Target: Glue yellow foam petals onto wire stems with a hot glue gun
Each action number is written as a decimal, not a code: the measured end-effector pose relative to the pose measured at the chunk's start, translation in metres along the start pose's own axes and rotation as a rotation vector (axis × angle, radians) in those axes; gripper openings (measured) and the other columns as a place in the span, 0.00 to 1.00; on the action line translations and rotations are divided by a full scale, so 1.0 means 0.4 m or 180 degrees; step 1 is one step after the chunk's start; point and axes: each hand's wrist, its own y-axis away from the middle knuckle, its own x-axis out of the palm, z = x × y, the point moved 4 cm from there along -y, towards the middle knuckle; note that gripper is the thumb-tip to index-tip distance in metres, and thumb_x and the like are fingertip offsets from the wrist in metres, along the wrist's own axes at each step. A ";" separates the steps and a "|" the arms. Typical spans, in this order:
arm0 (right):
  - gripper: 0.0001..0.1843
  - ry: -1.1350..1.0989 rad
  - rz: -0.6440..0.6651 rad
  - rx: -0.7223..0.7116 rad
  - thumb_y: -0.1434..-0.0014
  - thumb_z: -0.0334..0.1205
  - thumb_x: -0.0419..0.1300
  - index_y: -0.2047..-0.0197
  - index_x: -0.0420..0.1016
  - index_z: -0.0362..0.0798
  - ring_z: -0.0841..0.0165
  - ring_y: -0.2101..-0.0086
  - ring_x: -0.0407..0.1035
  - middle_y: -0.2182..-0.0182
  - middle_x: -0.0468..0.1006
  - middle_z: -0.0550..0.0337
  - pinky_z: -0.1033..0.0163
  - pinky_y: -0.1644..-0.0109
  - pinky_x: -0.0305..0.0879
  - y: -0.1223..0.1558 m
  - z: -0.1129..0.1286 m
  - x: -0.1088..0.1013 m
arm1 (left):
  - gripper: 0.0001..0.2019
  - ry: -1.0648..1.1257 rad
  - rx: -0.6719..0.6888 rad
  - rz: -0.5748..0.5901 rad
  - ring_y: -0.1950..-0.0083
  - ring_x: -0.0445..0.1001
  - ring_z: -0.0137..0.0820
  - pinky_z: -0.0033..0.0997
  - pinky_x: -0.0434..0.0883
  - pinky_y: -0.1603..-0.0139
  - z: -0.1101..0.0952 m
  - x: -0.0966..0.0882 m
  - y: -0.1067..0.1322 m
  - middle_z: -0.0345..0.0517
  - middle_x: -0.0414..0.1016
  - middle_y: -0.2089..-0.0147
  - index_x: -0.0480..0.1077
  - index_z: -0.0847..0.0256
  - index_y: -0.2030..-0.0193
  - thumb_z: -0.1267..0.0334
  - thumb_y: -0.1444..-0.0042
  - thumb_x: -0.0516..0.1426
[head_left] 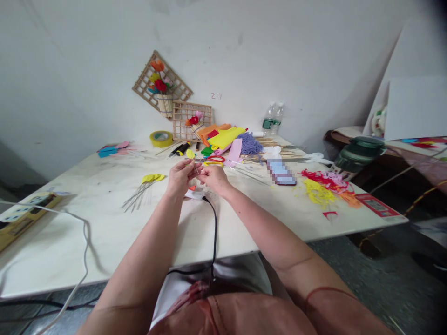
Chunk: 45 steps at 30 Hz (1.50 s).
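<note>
Bare pale wall (115,70) rises behind a white counter (122,242), with two wooden lattices (179,122) set up at its back, both bearing bright flowers (160,85). In the head view, the person's forearms reach over the near edge to bring both hands together near the middle, probably so that the fingertips can share one small piece of work.

The left grip (179,177) has its thumb and fingers pressed together, and the right grip (213,179) pinches just beside it; a fine strand (197,171) seems to run between them, though it is too thin to make out well. A yellow petal (190,153) shows just beyond the left fingertips; whether it is fixed to the strand or lies behind, I cannot tell.

More yellow petals (152,178) lie left of the left grip, their stems (137,199) fanned toward the near edge, perhaps to keep them from tangling. Scissors (215,160) rest just past the right grip, likely left there for an easy reach. Under the hands sits a white device (193,194), its black cable (214,232) dropping over the near edge. Coloured sheets (226,138) and purple yarn (249,143) are heaped farther back; a phone (280,172) lies to the right, then cut scraps (318,191), apparently pushed aside to leave working room.
</note>
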 end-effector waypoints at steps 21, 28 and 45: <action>0.09 -0.0244 -0.0151 -0.0280 0.50 0.34 0.60 0.80 0.71 0.45 0.74 0.76 0.64 0.81 0.73 0.64 0.69 0.69 0.56 0.008 0.014 0.012 | 0.08 0.0218 0.0039 -0.0114 0.71 0.77 0.30 0.26 0.74 0.67 -0.004 0.001 -0.001 0.48 0.77 0.73 0.70 0.68 0.67 0.71 0.56 0.62; 0.07 -0.0241 -0.0225 -0.0341 0.51 0.32 0.60 0.79 0.72 0.44 0.74 0.76 0.64 0.80 0.72 0.64 0.69 0.69 0.56 0.009 0.023 0.010 | 0.10 0.0354 0.0016 -0.0091 0.70 0.77 0.29 0.26 0.74 0.67 0.001 -0.003 -0.006 0.50 0.78 0.71 0.71 0.68 0.64 0.71 0.56 0.63; 0.06 -0.0177 -0.0276 -0.0509 0.51 0.33 0.62 0.78 0.72 0.45 0.74 0.77 0.63 0.81 0.72 0.64 0.68 0.69 0.55 0.004 0.019 0.001 | 0.08 0.0393 -0.0024 0.0076 0.68 0.78 0.30 0.27 0.74 0.66 -0.001 -0.005 -0.005 0.49 0.78 0.69 0.71 0.67 0.63 0.71 0.52 0.60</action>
